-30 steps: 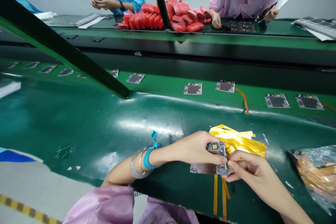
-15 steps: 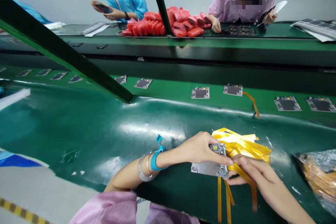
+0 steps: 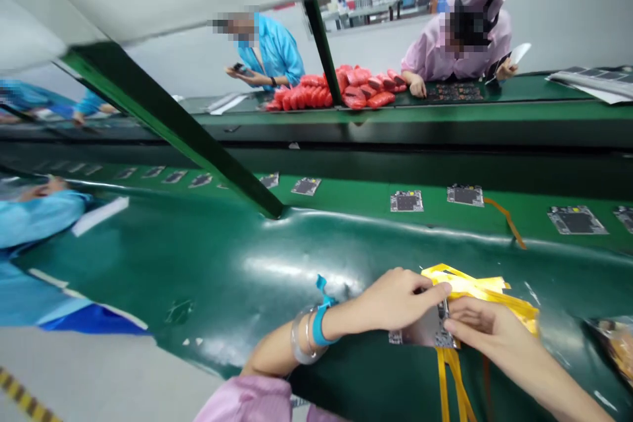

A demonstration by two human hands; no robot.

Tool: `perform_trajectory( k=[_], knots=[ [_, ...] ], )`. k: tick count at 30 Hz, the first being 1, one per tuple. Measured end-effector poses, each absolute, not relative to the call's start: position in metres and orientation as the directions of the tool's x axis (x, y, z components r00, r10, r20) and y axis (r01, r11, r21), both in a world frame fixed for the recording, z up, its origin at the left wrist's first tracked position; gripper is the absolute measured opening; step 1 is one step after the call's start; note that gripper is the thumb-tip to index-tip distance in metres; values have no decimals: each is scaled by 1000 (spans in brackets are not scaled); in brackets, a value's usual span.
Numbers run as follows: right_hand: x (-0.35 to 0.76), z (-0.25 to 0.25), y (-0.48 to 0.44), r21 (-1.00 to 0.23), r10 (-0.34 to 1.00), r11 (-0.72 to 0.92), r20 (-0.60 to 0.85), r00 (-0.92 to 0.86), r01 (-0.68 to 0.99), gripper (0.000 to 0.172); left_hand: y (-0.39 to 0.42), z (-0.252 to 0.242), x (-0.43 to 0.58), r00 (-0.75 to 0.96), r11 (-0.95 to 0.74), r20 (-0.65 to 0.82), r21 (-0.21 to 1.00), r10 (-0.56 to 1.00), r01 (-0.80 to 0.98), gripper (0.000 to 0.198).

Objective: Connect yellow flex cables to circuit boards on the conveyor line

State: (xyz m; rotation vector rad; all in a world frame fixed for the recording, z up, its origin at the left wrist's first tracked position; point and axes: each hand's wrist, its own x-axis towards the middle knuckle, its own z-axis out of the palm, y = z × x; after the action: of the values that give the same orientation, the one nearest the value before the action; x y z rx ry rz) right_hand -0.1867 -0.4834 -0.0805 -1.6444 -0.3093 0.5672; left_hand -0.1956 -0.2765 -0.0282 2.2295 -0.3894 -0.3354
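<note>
The left hand (image 3: 408, 300) grasps a board (image 3: 419, 335) above the green table (image 3: 212, 257), just in front of yellow strips (image 3: 477, 285), and the right hand (image 3: 489, 324) has thumb and fingers at its right edge — whether pinching it I cannot tell — with more boards (image 3: 407, 201) lying in a row beyond.

Yellow strips (image 3: 475, 288) lie heaped on the green bench (image 3: 212, 257) — circuit boards (image 3: 406, 202) line the green band (image 3: 353, 198) behind.

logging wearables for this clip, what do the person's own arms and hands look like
The left hand and right hand are ungloved. Left arm: pink sleeve, blue wristband with loose tail, wide translucent bangle, thin silvery bangle. Right forearm: bare.
</note>
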Motion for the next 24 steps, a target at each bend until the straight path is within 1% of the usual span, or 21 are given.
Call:
perform_trajectory(
  k=[2, 3, 5, 7, 9, 10, 12, 14, 15, 18, 21, 24],
  knots=[
    [-182, -76, -475, -981, 544, -160, -177, 820, -105, 35, -268, -25, -191, 940, -651, -34, 730, -340, -210, 57],
    [-179, -72, -471, -983, 548, -149, -169, 819, -103, 33, -260, -22, -187, 956, -685, 9, 696, -292, -215, 57],
    [-169, -61, -460, -989, 536, -116, -144, 832, -96, 31, -233, -15, -173, 988, -785, 89, 600, -129, -156, 57],
    [-154, -47, -443, -995, 510, -80, -87, 856, -54, 33, -193, -7, -155, 985, -877, 152, 481, 82, -1, 51],
    [-131, -31, -420, -999, 488, -49, -9, 873, 17, 36, -146, 0, -138, 950, -908, 194, 389, 246, 156, 39],
    [-119, -23, -406, -998, 479, -34, 26, 877, 48, 36, -123, 2, -131, 924, -910, 214, 344, 318, 233, 33],
    [-91, -9, -376, -995, 478, -17, 79, 875, 100, 32, -83, 4, -120, 873, -901, 253, 246, 417, 358, 31],
    [-66, 1, -348, -990, 468, -21, 115, 876, 142, 30, -55, 0, -112, 848, -896, 288, 152, 445, 418, 33],
    [-56, 3, -336, -987, 455, -33, 126, 882, 158, 33, -47, -3, -108, 848, -898, 299, 108, 438, 426, 34],
    [-35, -2, -320, -976, 393, -85, 150, 907, 198, 27, -34, -12, -92, 868, -909, 299, 2, 397, 416, 35],
    [-32, -14, -336, -963, 340, -123, 185, 922, 238, 27, -25, -8, -69, 881, -907, 273, -60, 387, 417, 36],
    [-44, -22, -382, -955, 341, -142, 199, 919, 259, 30, -9, 7, -49, 892, -901, 201, -79, 405, 427, 38]
  ],
)
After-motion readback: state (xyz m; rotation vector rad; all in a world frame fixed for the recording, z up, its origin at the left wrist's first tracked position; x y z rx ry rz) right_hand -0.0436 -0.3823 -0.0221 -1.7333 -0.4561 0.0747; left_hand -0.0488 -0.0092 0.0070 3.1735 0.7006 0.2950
